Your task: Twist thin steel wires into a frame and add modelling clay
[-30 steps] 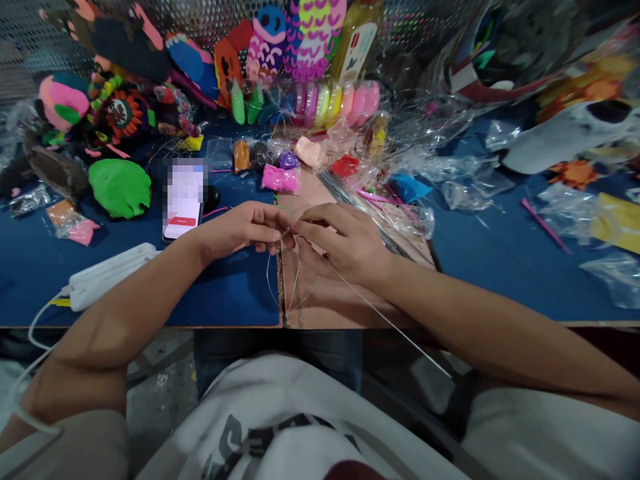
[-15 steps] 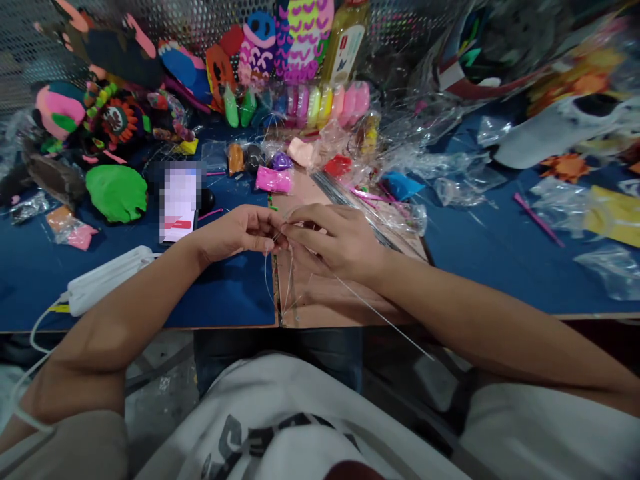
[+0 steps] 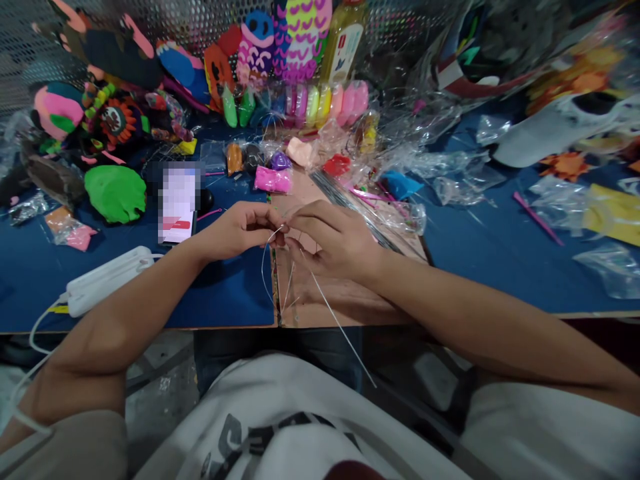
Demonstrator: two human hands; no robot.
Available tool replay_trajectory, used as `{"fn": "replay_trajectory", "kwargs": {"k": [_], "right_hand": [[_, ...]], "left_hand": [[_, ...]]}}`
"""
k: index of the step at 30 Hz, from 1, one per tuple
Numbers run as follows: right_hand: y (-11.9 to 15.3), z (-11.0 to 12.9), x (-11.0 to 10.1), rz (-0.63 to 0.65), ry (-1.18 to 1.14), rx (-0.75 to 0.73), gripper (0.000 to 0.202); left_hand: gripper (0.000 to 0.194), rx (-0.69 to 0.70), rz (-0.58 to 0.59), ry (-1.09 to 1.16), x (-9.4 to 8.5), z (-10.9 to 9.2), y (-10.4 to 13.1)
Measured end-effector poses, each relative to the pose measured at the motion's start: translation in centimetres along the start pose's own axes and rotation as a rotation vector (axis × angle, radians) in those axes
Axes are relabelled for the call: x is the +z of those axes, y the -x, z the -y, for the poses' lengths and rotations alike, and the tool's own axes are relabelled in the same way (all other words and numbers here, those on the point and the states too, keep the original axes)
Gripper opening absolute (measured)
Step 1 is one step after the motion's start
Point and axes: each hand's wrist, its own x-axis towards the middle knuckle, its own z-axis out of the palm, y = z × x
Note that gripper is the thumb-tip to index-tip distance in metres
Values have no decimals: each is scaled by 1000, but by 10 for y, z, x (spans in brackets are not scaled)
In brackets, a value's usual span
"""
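Thin silvery wire (image 3: 340,325) runs from between my hands down past the table's front edge, and another part of it bends in a loop below my left fingertips. My left hand (image 3: 247,230) pinches the wire with thumb and fingers. My right hand (image 3: 336,239), its fingertips touching those of the left, is closed on the wire too. Both hands are over the brown board (image 3: 320,293) and its left edge. A bundle of straight grey wires (image 3: 350,203) lies behind my right hand, partly covered by it.
Behind my hands lie a pink clay packet (image 3: 273,179) and other wrapped clay. To the left are a phone (image 3: 179,200), a green clay piece (image 3: 115,193) and a white power bank (image 3: 110,281). A bottle (image 3: 345,43) stands at the back.
The long loose end of wire has swung left and now points more steeply downward. My right fingers have shifted slightly at the pinch; my left hand has barely moved.
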Motion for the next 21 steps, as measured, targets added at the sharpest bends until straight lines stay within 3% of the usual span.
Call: {"fn": "replay_trajectory", "kwargs": {"k": [7,15,21], "right_hand": [[-3,-3,1,-85,-72,-67,16],[-3,-3,5,-122,-185,-5,17],[-1,-5,8,-106,-204,6,18]], "left_hand": [[6,149,-60,-296,-3,6,0],[11,329,-175,-537,-7,10,-1],[10,266,-234,-482,-6,10,-5]]}}
